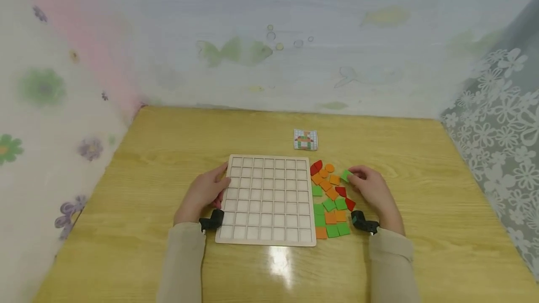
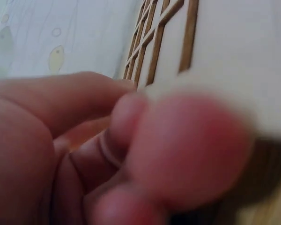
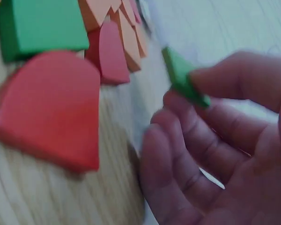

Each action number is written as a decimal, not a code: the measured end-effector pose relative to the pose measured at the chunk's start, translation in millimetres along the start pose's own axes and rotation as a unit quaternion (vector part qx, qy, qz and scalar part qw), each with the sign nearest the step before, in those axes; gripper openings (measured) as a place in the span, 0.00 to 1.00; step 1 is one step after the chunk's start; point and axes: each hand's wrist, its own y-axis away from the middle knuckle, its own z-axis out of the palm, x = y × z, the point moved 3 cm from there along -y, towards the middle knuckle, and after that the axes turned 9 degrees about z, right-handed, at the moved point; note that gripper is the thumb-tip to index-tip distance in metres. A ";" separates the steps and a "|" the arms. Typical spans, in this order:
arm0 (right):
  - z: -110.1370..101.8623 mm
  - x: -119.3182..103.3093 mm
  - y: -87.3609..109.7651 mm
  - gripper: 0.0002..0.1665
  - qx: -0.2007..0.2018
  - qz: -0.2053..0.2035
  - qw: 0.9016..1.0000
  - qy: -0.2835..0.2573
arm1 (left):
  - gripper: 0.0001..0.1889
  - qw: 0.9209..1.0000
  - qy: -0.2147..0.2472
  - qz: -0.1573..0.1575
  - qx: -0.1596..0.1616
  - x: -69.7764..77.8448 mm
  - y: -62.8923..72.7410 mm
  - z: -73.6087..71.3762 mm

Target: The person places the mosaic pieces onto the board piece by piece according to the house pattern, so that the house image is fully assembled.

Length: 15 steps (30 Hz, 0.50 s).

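Note:
A wooden grid board (image 1: 265, 245) lies flat on the table, its square cells holding no tiles. At its left edge my left hand (image 1: 207, 187) grips the rim, with the thumb on the upper side; in the left wrist view the curled fingers (image 2: 187, 145) are close to the board (image 2: 234, 56). My right hand (image 1: 372, 188) pinches a green square tile (image 1: 346, 175) between thumb and fingers, above the right side of the loose tiles. The right wrist view shows that green tile (image 3: 180, 75) tilted, and a red quarter-round tile (image 3: 56, 112) below it on the table.
Loose green, orange and red tiles (image 1: 330, 205) lie spread along the board's right edge, among them orange round ones (image 1: 329, 168). Behind them is a small pattern card (image 1: 305, 140). Painted walls (image 1: 236, 78) border the table; a lace-patterned cloth (image 1: 501, 120) hangs at right.

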 end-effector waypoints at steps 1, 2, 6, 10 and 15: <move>0.8 -1.6 -0.4 0.22 0.009 0.000 1.000 0.001 | 0.28 1.000 0.001 0.001 -0.004 0.4 -0.2 -1.4; 2.1 -3.5 -0.5 0.21 0.017 0.000 1.000 0.002 | 0.28 1.000 0.002 0.002 -0.010 0.2 -0.5 -2.5; 10.6 -12.7 -0.2 0.20 0.025 -0.007 1.000 -0.005 | 0.28 0.999 0.016 -0.004 -0.029 -1.3 0.3 -4.6; 21.7 -27.7 1.9 0.20 0.009 -0.017 1.000 -0.023 | 0.28 1.000 0.011 0.011 -0.018 -0.2 -1.7 -6.0; 40.0 -49.8 8.0 0.16 -0.019 -0.043 0.999 -0.009 | 0.28 1.000 0.017 0.016 -0.012 -1.2 -0.5 -5.7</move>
